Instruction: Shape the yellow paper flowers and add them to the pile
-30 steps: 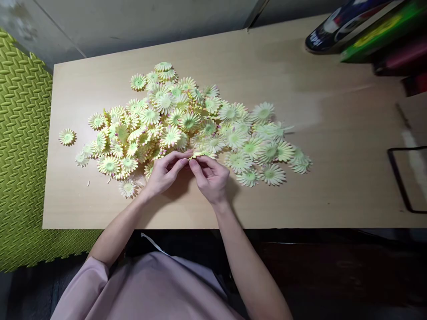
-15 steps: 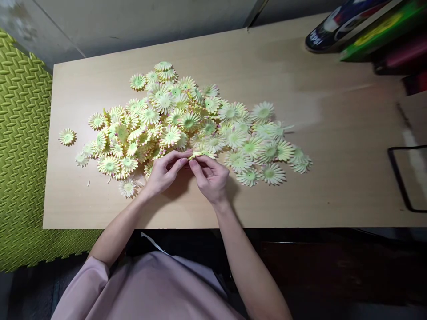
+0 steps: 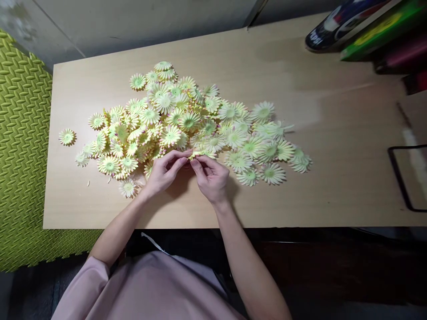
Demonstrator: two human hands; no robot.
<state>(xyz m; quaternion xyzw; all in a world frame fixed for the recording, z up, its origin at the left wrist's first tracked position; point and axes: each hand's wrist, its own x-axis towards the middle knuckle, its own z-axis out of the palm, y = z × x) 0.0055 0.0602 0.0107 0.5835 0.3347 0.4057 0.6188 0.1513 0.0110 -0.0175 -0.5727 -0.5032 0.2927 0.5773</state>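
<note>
A big heap of pale yellow-green paper daisy flowers (image 3: 187,124) covers the middle of a light wooden table (image 3: 333,133). My left hand (image 3: 163,171) and my right hand (image 3: 211,178) meet at the heap's near edge. Both pinch the same small yellow flower piece (image 3: 196,154) between thumb and fingertips, just above the tabletop. The fingers hide most of that piece. One single flower (image 3: 67,137) lies apart at the table's left edge.
Dark and green packages (image 3: 367,26) lie at the back right corner. A black-framed flat object (image 3: 408,178) sits at the right edge. Green foam matting (image 3: 20,155) covers the floor to the left. Bare tabletop stretches right of the heap.
Almost nothing differs; my fingertips have shifted very slightly on the flower piece, and both hands stay in place.
</note>
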